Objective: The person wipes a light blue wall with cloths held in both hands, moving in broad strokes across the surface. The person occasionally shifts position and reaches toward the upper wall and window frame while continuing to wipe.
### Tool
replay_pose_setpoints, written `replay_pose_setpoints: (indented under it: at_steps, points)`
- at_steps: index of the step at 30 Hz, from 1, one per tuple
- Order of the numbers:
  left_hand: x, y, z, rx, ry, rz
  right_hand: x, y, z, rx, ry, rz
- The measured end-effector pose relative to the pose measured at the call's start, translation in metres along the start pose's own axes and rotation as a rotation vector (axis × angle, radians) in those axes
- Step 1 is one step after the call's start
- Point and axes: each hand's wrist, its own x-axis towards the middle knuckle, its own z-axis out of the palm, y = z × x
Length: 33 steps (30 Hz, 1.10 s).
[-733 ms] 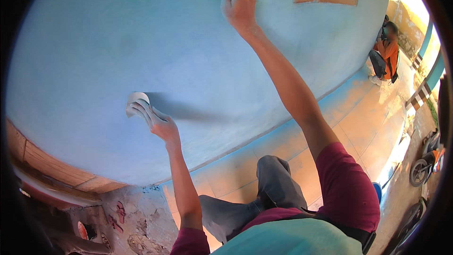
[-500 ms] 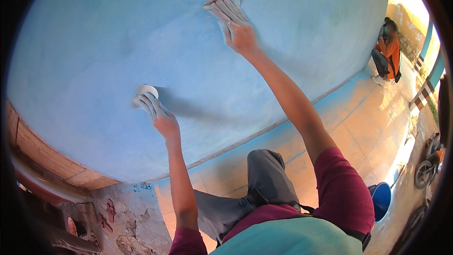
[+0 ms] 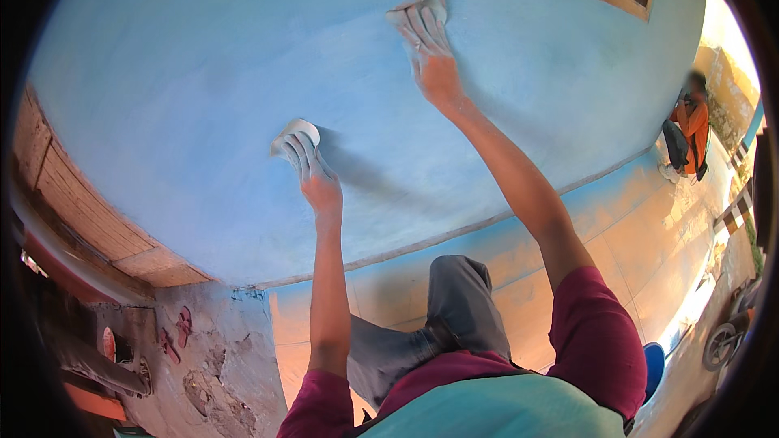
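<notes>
Blue wall (image 3: 187,122) (tiled floor (image 3: 568,272) below): left hand (image 3: 316,178) and right hand (image 3: 431,57), now closer together, hold pale sheets (image 3: 439,5) under outstretched fingers.

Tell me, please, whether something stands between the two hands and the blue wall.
Nothing visible does, except a pale sheet under the left hand and a second pale sheet under the right hand, both at the blue wall with edges curling up.
</notes>
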Motion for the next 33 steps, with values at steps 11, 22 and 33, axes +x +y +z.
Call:
replay_pose_setpoints:
  at_steps: [11,22,33]
  points:
    - [0.003,0.002,-0.004,-0.073,-0.016,-0.043,-0.005,0.083,-0.039,-0.039,0.228,0.212]
    - [0.002,-0.002,-0.003,-0.009,0.050,-0.014,-0.027,-0.043,0.018,0.043,-0.287,-0.332]
    - [0.001,0.008,-0.002,-0.047,-0.022,-0.084,-0.001,0.108,-0.053,-0.109,0.388,0.414]
